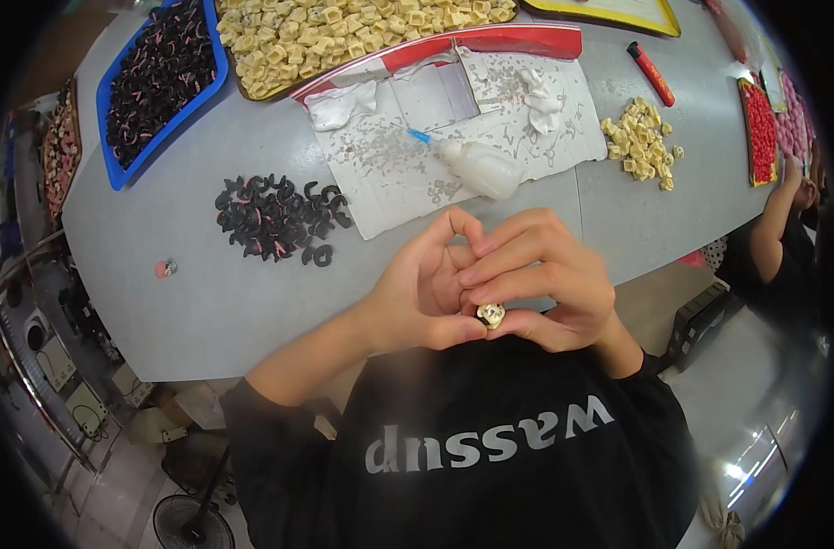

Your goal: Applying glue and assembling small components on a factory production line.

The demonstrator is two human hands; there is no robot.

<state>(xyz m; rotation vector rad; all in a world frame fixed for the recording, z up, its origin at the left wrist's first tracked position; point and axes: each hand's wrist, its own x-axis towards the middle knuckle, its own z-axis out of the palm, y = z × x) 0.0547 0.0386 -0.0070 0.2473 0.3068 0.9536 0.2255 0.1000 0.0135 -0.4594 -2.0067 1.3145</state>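
Note:
My left hand (426, 288) and my right hand (554, 284) meet near the front edge of the table. Between their thumbs and fingertips they pinch a small cream plastic piece (492, 316) with dark marks; a dark bit shows at its side, partly hidden by the fingers. Beyond the hands, a squeeze bottle (487, 170) of whitish liquid with a blue tip lies on its side on a white cardboard sheet (380, 206). A pile of black curved pieces (275, 220) with pink parts lies to the left. Loose cream pieces (639, 142) are heaped to the right.
A blue tray (220, 55) of black pieces and a tray of cream pieces (362, 37) stand at the back. Crumpled tissues (342, 105) lie on the cardboard. A red lighter (652, 75) lies farther right. Another person's arm (776, 215) reaches in near a red-filled tray (758, 128).

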